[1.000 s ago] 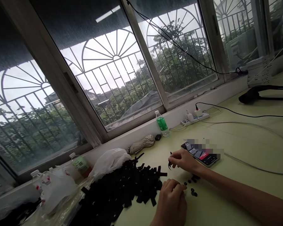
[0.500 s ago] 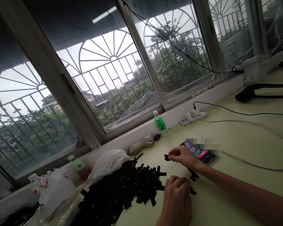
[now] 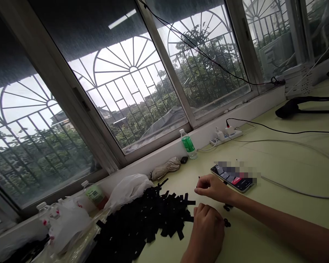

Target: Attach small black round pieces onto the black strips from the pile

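My right hand (image 3: 215, 189) is closed in a pinch above the table, just in front of the phone. Only tiny dark edges of a black strip show at its fingertips; the rest is hidden by the fingers. Below it, my left hand (image 3: 207, 228) rests on the table with its fingers curled, and what they hold, if anything, is hidden. Small black rounded pieces (image 3: 227, 223) lie against the right side of my left hand, with more under my right wrist. A large heap of short black strips (image 3: 142, 223) with small shiny dots spreads just left of my hands.
A lit phone (image 3: 233, 178) lies beyond my right hand. Along the window wall are a green-labelled bottle (image 3: 188, 144), a folded beige umbrella (image 3: 166, 168), a white plastic bag (image 3: 130, 188) and a power strip (image 3: 226, 137). Cables (image 3: 298, 195) cross the table's right side.
My right hand has turned and drawn slightly nearer my left hand. The black strip that stuck out from its fingertips is now mostly hidden. My left hand has hardly moved.
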`<state>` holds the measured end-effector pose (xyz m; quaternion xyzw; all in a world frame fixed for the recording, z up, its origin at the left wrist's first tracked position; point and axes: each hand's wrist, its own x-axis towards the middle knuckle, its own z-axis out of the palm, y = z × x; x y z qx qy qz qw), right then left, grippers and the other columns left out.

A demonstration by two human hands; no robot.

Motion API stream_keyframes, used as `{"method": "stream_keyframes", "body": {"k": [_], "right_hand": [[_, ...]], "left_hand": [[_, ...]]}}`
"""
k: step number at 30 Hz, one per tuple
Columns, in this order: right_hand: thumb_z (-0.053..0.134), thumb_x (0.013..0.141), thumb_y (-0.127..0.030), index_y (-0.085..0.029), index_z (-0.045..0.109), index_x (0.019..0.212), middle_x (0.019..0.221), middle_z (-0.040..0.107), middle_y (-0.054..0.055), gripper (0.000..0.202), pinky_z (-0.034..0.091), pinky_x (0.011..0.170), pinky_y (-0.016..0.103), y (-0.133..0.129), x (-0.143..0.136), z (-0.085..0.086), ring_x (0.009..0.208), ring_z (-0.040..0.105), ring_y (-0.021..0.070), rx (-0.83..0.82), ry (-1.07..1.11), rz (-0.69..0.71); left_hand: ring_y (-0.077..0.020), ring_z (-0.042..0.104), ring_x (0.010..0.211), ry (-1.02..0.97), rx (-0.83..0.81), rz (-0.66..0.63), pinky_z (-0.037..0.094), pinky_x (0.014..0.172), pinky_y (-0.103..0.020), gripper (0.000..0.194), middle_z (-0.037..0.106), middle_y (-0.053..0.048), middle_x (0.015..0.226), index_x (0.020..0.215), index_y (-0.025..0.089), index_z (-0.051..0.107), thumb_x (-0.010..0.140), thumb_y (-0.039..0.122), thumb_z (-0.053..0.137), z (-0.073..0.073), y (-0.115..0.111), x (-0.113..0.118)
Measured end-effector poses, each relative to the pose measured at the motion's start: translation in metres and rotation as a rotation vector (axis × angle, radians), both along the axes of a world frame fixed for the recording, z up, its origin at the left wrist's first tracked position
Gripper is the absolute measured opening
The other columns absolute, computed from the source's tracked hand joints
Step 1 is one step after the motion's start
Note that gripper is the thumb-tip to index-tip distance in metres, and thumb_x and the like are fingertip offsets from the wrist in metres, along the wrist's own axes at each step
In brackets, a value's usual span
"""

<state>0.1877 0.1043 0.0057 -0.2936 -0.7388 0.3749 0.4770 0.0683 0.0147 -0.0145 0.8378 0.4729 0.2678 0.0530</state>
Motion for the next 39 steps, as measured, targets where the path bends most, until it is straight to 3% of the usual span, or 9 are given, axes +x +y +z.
{"method": "stream_keyframes", "body": {"k": [5, 7, 10, 14, 18, 24, 28, 32, 39], "right_hand": [[0.065, 0.071, -0.039, -0.015, 0.062, 0.084, 0.058, 0.056, -0.002, 0.027, 0.042, 0.051, 0.023, 0.005, -0.002, -0.008, 0.054, 0.052, 0.0119, -0.196, 0.131, 0.166], [0.064, 0.072, -0.04, -0.016, 0.061, 0.098, 0.06, 0.056, -0.003, 0.035, 0.042, 0.051, 0.023, 0.006, -0.004, -0.01, 0.053, 0.051, 0.0113, -0.242, 0.17, 0.178], [0.061, 0.073, -0.043, -0.016, 0.064, 0.096, 0.065, 0.057, -0.001, 0.036, 0.042, 0.051, 0.023, 0.004, -0.005, -0.008, 0.055, 0.05, 0.0108, -0.28, 0.171, 0.137], [0.064, 0.07, -0.042, -0.015, 0.069, 0.09, 0.08, 0.066, 0.006, 0.034, 0.046, 0.064, 0.027, -0.005, -0.003, 0.0, 0.073, 0.057, 0.0164, -0.343, 0.146, 0.092], [0.069, 0.065, -0.031, -0.015, 0.068, 0.096, 0.095, 0.067, 0.008, 0.036, 0.047, 0.08, 0.03, -0.006, -0.003, 0.0, 0.092, 0.058, 0.0204, -0.371, 0.185, 0.142], [0.067, 0.067, -0.027, -0.013, 0.066, 0.101, 0.069, 0.062, 0.002, 0.037, 0.044, 0.056, 0.024, -0.003, -0.008, -0.01, 0.063, 0.055, 0.0134, -0.327, 0.115, 0.177], [0.067, 0.067, -0.029, -0.012, 0.066, 0.102, 0.062, 0.058, 0.0, 0.039, 0.042, 0.054, 0.023, -0.011, -0.01, -0.006, 0.06, 0.052, 0.0126, -0.287, 0.057, 0.177], [0.061, 0.072, -0.03, -0.013, 0.068, 0.099, 0.071, 0.064, 0.004, 0.032, 0.043, 0.056, 0.023, -0.016, -0.011, -0.004, 0.064, 0.055, 0.0142, -0.22, 0.017, 0.156], [0.061, 0.071, -0.024, -0.012, 0.065, 0.104, 0.057, 0.058, 0.0, 0.035, 0.043, 0.052, 0.023, -0.015, -0.01, -0.006, 0.056, 0.054, 0.0134, -0.205, -0.034, 0.135]], "left_hand": [[-0.0229, 0.053, 0.082, 0.015, -0.003, -0.022, 0.04, 0.076, -0.038, 0.024, 0.063, -0.005, 0.077, 0.074, 0.018, 0.06, 0.066, -0.002, 0.051, 0.0, -0.001, 0.001], [-0.0227, 0.053, 0.083, -0.008, 0.005, -0.042, 0.041, 0.076, -0.038, 0.026, 0.063, -0.007, 0.082, 0.083, 0.019, 0.062, 0.071, 0.0, 0.049, 0.002, -0.003, 0.001], [-0.0226, 0.053, 0.083, -0.089, 0.011, -0.049, 0.042, 0.076, -0.037, 0.025, 0.062, -0.008, 0.085, 0.088, 0.02, 0.064, 0.078, 0.005, 0.047, 0.004, -0.004, 0.0], [-0.02, 0.055, 0.077, -0.32, -0.049, 0.032, 0.043, 0.071, -0.033, 0.018, 0.063, -0.007, 0.08, 0.078, 0.018, 0.064, 0.078, 0.009, 0.049, 0.006, 0.0, -0.005], [-0.0165, 0.056, 0.067, -0.76, -0.188, 0.132, 0.043, 0.063, -0.027, 0.004, 0.063, -0.002, 0.07, 0.078, 0.018, 0.062, 0.075, 0.017, 0.059, 0.004, 0.011, -0.017], [-0.0118, 0.054, 0.055, -1.206, -0.336, 0.232, 0.039, 0.053, -0.022, 0.019, 0.06, -0.001, 0.059, 0.075, 0.014, 0.066, 0.064, 0.027, 0.075, -0.005, 0.023, -0.035], [-0.0116, 0.054, 0.055, -1.388, -0.393, 0.264, 0.041, 0.054, -0.022, 0.027, 0.062, -0.003, 0.06, 0.076, 0.012, 0.071, 0.056, 0.027, 0.08, -0.004, 0.024, -0.037], [-0.0122, 0.057, 0.06, -1.453, -0.429, 0.274, 0.042, 0.055, -0.021, 0.027, 0.066, -0.006, 0.066, 0.072, 0.011, 0.072, 0.055, 0.03, 0.081, 0.002, 0.022, -0.035], [-0.0126, 0.061, 0.067, -1.5, -0.452, 0.306, 0.044, 0.063, -0.021, 0.029, 0.068, -0.005, 0.073, 0.076, 0.014, 0.071, 0.052, 0.023, 0.084, 0.003, 0.02, -0.034]]}}
